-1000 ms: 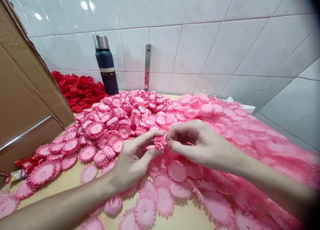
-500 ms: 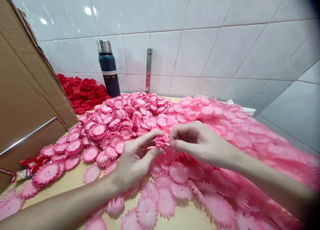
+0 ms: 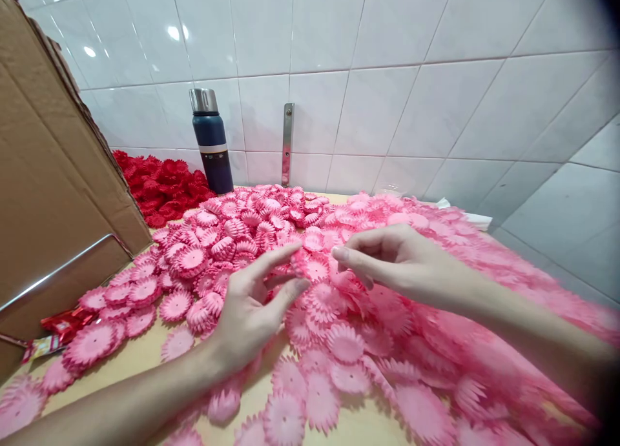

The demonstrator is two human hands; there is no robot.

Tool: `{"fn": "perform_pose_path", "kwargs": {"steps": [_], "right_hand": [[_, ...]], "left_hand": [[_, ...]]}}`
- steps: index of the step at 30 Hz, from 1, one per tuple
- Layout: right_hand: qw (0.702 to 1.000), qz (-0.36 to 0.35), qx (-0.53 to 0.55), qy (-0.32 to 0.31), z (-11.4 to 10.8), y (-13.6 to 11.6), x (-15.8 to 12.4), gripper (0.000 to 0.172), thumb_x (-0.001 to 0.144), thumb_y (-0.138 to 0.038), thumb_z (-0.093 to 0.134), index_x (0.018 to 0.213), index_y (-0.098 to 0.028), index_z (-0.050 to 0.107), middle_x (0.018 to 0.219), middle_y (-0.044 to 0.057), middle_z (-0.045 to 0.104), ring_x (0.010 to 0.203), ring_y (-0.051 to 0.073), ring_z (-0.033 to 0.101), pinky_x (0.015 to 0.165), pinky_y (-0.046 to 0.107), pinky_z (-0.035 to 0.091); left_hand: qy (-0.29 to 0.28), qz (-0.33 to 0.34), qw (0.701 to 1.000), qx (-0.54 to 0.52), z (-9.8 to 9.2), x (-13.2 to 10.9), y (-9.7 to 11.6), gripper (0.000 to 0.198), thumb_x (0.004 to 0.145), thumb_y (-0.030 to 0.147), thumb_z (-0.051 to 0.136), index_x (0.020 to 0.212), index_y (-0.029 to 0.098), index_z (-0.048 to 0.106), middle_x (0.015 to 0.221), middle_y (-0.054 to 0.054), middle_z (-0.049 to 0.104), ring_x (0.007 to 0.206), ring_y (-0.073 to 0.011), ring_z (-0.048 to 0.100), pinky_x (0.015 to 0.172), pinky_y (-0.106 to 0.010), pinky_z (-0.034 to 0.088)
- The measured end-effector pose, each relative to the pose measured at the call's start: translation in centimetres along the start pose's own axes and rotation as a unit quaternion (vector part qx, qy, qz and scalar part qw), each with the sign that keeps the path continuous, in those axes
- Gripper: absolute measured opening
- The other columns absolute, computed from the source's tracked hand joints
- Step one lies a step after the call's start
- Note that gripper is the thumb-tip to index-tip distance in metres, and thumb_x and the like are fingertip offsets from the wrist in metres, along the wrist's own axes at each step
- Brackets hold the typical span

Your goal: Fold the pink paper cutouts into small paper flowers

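Note:
My left hand (image 3: 249, 307) hovers just above a heap of pink scalloped paper flower pieces (image 3: 310, 284), with thumb and forefinger spread apart and nothing between them. A little to the right, my right hand (image 3: 394, 259) points its thumb and forefinger toward the left hand. Its fingers are loosely apart and I see nothing in them. Between the two sets of fingertips lies a flat pink flower piece (image 3: 316, 269) on the heap. The pink pieces cover most of the wooden tabletop (image 3: 140, 352).
A pile of red flower pieces (image 3: 162, 184) lies at the back left, beside a dark blue flask (image 3: 212, 146) with a steel cap. A large cardboard box (image 3: 43, 175) stands at the left. Red wrappers (image 3: 61, 323) lie at its foot. White tiled walls close the back and right.
Both hands were pinching a small gathered pink flower piece between them. Now the fingers have parted, the piece is no longer held, and the hands have drawn slightly apart.

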State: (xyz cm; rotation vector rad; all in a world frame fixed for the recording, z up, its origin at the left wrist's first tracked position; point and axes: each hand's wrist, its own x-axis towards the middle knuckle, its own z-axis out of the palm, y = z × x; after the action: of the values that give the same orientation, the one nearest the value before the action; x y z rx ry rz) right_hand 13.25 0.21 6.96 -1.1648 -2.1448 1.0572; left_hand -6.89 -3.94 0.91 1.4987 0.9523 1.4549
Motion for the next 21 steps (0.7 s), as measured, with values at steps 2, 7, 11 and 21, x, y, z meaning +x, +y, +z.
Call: {"fn": "perform_pose_path", "kwargs": {"steps": [2,7,11,21], "right_hand": [[0.999,0.005,-0.026,0.018,-0.6,0.2,0.1,0.037,0.085,-0.044,0.059,0.060,-0.018,0.053,0.052,-0.004,0.041,0.046,0.008,0.033,0.041,0.023,0.023],[0.997,0.017,-0.062,0.029,-1.2,0.9,0.3,0.035,0.086,-0.045,0.055,0.066,-0.017,0.062,0.053,-0.002,0.047,0.045,0.008,0.035,0.040,0.023,0.024],[0.997,0.009,-0.074,0.036,-0.9,1.1,0.3,0.031,0.087,-0.041,0.055,0.070,-0.016,0.063,0.057,-0.001,0.050,0.049,0.010,0.040,0.043,0.024,0.028],[0.937,-0.094,-0.321,0.101,-0.6,1.0,3.0,0.022,0.089,-0.025,0.048,0.085,-0.015,0.067,0.082,0.006,0.068,0.073,0.016,0.061,0.065,0.027,0.046]], "left_hand": [[0.067,0.050,0.996,0.031,-0.4,0.7,0.5,0.036,0.081,0.019,0.069,0.115,0.027,0.066,0.122,-0.004,0.063,0.108,-0.0178,0.060,0.090,-0.027,0.054],[0.219,0.078,0.967,0.100,-2.1,3.0,1.1,0.044,0.083,0.026,0.067,0.126,0.029,0.059,0.103,-0.003,0.062,0.097,-0.0160,0.062,0.086,-0.028,0.055],[0.249,0.112,0.961,0.041,-3.7,4.4,0.8,0.078,0.081,0.015,0.068,0.145,0.037,0.029,0.125,-0.006,0.056,0.111,-0.0195,0.062,0.101,-0.035,0.048],[0.121,0.086,0.988,0.041,-2.1,2.6,1.9,0.091,0.081,0.017,0.067,0.148,0.043,0.010,0.151,-0.013,0.035,0.078,-0.0116,0.071,0.081,-0.028,0.058]]}}
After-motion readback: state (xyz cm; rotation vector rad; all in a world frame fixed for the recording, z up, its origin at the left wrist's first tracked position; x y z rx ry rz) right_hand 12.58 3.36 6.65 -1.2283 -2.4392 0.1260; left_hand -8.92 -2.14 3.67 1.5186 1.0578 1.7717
